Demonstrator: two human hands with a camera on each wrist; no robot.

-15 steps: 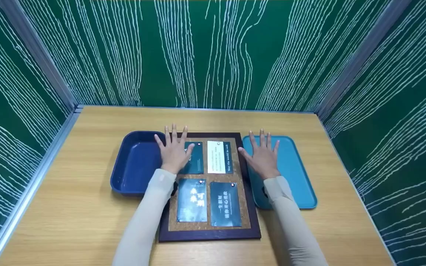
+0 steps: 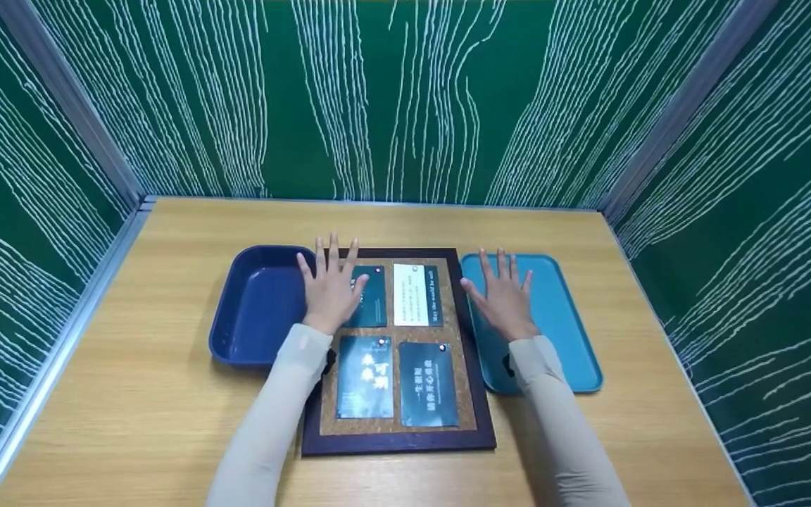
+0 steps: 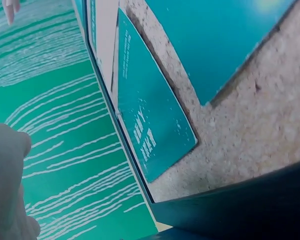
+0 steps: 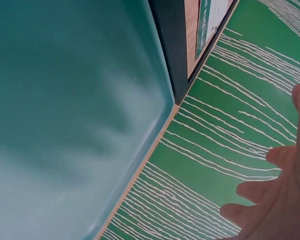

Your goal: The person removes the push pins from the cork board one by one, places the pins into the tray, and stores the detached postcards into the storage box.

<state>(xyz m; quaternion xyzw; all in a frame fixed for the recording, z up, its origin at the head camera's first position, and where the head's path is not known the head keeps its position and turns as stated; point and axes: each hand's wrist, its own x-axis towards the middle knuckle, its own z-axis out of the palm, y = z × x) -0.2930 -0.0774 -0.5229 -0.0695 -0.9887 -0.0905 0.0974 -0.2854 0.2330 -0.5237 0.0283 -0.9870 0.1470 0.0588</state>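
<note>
Reaching forward over the desk, two pale sleeves come first, the left and the right. Between them lies the near edge of a dark-framed cork board, flat on the desk. Its nearer row holds a lower left card and a lower right card, each with a small pin near its top right corner.

Farther in, the left hand hangs above the board's left side, partly hiding the upper left card; the upper right card, part white, shows plainly beside it. The right hand hangs above the teal tray, just right of the frame. On both, the fingers are straight, widely spread and hold nothing. A deep blue bin sits just left of the board. Behind the desk rises a green panel with white wavy lines.

The step in hand looks like a poised pause, with all four cards on the cork. Working on one would call for lowering a hand and pinching its pin, while the other hand steadies the card.
</note>
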